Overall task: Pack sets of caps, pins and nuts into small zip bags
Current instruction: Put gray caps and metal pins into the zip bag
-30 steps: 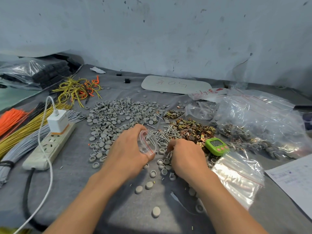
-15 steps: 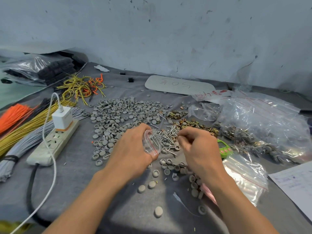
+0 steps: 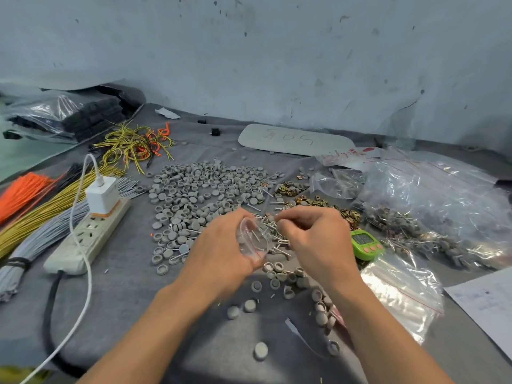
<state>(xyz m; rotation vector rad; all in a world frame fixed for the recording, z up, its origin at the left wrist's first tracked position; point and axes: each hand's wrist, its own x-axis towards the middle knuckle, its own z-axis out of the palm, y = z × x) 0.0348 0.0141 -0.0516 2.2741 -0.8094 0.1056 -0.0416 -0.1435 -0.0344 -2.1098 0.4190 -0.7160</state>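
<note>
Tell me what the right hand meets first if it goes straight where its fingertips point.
Probably the small zip bag held in the left hand; the right hand aims pinched fingertips left at the bag's mouth, though depth is unclear.

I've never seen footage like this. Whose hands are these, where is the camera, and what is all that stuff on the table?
There is no machine here: a person works with bare hands. The camera sits on their head and looks down, so you see their own arms. The left hand holds a small zip bag open. The right hand pinches something small at the bag's mouth, likely some of the pins heaped below. On the grey table lie grey caps, brass nuts, a green timer, a power strip, wire bundles and spare bags.
</note>
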